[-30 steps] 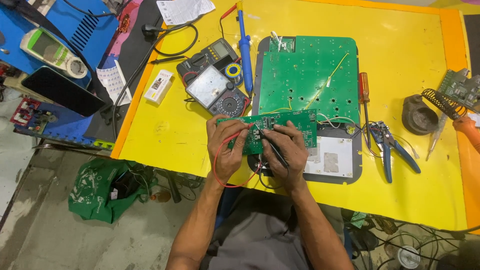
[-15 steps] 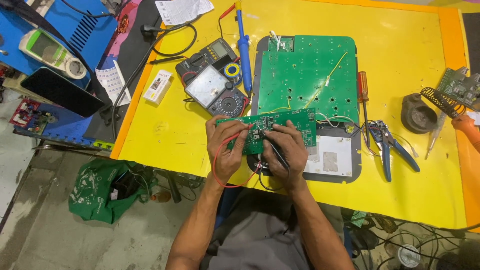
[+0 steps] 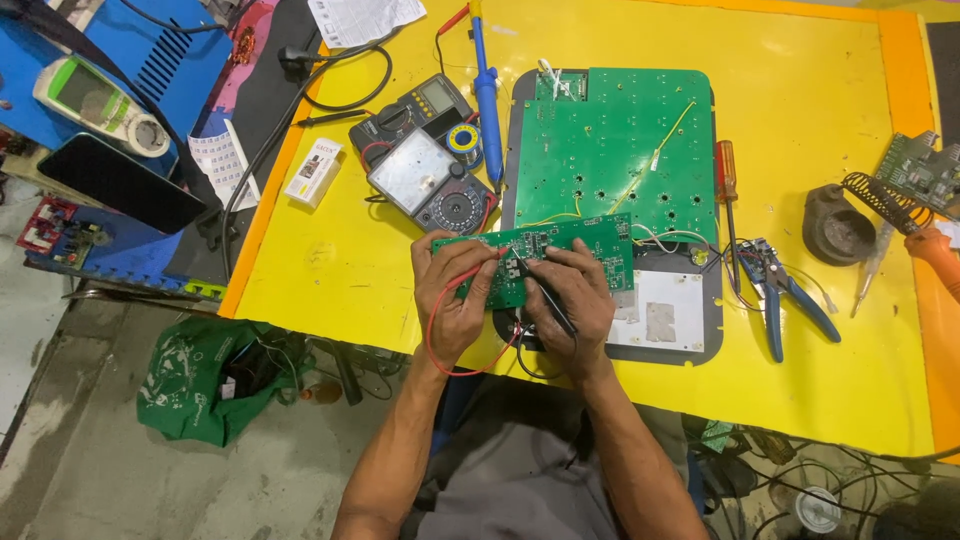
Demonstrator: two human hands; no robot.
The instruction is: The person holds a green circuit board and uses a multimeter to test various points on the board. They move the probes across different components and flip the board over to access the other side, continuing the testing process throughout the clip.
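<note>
A small green circuit board [image 3: 590,247] lies at the near edge of the yellow table [image 3: 340,270]. My left hand [image 3: 455,290] pinches a red probe with a red lead against the board's left part. My right hand [image 3: 570,300] holds a black probe [image 3: 540,290] like a pen, its tip on the middle of the same board. Both leads loop down past the table edge. Just behind the small board lies a large green circuit board [image 3: 620,140] on a grey panel, with thin yellow and white wires running between them.
Two multimeters [image 3: 430,170] sit left of the big board, a blue soldering iron [image 3: 487,90] beside them. A red-handled screwdriver [image 3: 727,175], blue pliers [image 3: 780,290] and a soldering-iron stand [image 3: 840,225] lie to the right. A green bag [image 3: 200,380] sits on the floor.
</note>
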